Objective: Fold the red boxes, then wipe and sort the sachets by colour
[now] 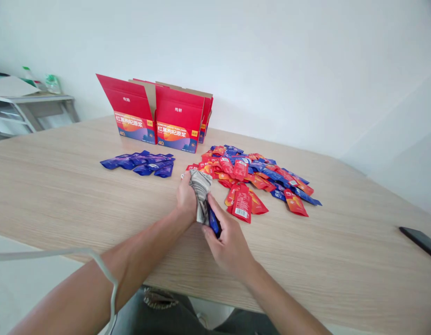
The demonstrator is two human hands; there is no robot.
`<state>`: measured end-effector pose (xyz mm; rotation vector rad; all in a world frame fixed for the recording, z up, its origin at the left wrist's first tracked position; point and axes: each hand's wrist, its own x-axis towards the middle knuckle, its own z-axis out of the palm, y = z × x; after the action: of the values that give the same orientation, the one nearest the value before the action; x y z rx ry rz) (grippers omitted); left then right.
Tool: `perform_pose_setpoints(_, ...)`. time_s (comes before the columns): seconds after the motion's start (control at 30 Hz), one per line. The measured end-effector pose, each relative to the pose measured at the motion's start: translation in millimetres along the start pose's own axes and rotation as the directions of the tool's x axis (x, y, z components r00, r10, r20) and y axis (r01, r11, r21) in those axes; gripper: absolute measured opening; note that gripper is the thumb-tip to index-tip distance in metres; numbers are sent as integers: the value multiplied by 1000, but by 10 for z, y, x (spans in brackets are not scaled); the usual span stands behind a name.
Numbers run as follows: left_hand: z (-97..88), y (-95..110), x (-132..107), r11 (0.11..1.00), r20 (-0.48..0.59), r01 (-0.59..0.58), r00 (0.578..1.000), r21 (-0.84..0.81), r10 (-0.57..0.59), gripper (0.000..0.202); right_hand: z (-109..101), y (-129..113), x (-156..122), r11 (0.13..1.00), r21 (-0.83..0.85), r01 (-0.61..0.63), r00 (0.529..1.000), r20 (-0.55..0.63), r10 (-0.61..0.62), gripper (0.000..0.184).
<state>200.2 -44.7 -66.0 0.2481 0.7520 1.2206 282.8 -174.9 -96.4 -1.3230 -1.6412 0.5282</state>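
Note:
My left hand (pixel 186 199) is closed around a crumpled grey-striped cloth (pixel 201 187). My right hand (pixel 229 239) grips a small blue pouch (pixel 213 220) between thumb and fingers, and the cloth lies against the pouch's left side. Most of this pouch is hidden by the cloth and my fingers. Just beyond my hands, on the right, spreads a loose pile of red pouches (pixel 241 169) and blue pouches (pixel 275 175). A few red pouches (pixel 242 204) lie at the pile's near edge. To the left, several blue pouches (pixel 145 163) overlap in a neat group.
Open-topped red cartons, including a left one (pixel 135 125) and a right one (pixel 177 135), stand at the back of the wooden table (pixel 341 242). A dark flat device (pixel 420 241) rests at the right edge. A pale cable (pixel 109 274) crosses my left forearm. A side desk (pixel 34 98) stands far left.

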Motion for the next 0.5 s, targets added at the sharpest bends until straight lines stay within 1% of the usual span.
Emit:
perform_pose_setpoints(0.07,48,67,10,999,48,-5,999,-38,7,41,-67,50,-16,989,118,-95,993,-65,103,72)
perform_pose_setpoints(0.1,53,85,23,999,53,-18,998,-46,20,42,-133,73,18,976,167,-137,981,-112,157,70)
perform_pose_setpoints(0.13,46,88,38,998,35,-38,999,-43,40,42,-219,91,85,965,203,-165,963,-176,202,68)
perform_pose_setpoints(0.17,30,76,51,998,-5,-64,998,-27,64,40,-318,99,190,961,220,-170,939,-259,226,67)
perform_pose_setpoints(0.2,8,48,59,996,-50,-89,995,3,89,38,-417,95,332,966,209,-154,911,-348,221,65)
perform_pose_setpoints(0.23,-13,4,59,992,-82,-115,990,44,118,35,-502,76,511,979,166,-116,884,-432,178,62)
perform_pose_setpoints(0.27,-32,-52,49,986,-85,-140,985,87,147,31,-558,43,722,994,90,-65,868,-486,101,60)
perform_pose_setpoints(0.3,-45,-119,29,978,-51,-164,984,127,171,27,-572,-2,957,1000,-11,-18,876,-482,10,58)
perform_pose_setpoints(0.33,-53,-190,3,970,18,-188,982,157,188,22,-537,-56,1208,993,-120,18,901,-428,-68,58)
perform_pose_setpoints(0.37,-58,-261,-26,962,113,-210,975,175,192,19,-450,-114,1464,977,-210,34,938,-332,-104,59)
perform_pose_setpoints(0.4,-64,-328,-54,958,213,-217,961,189,176,16,-318,-169,1713,953,-300,48,978,-181,-107,60)
perform_pose_setpoints(0.43,-73,-384,-76,956,303,-208,943,205,140,16,-149,-213,1945,913,-401,72,995,-32,-92,61)
perform_pose_setpoints(0.47,-89,-429,-88,957,373,-188,923,223,95,17,43,-242,2153,864,-492,107,992,106,-62,59)
perform_pose_setpoints(0.5,-112,-459,-88,959,421,-162,906,232,51,20,244,-250,2328,820,-550,158,974,225,-37,54)
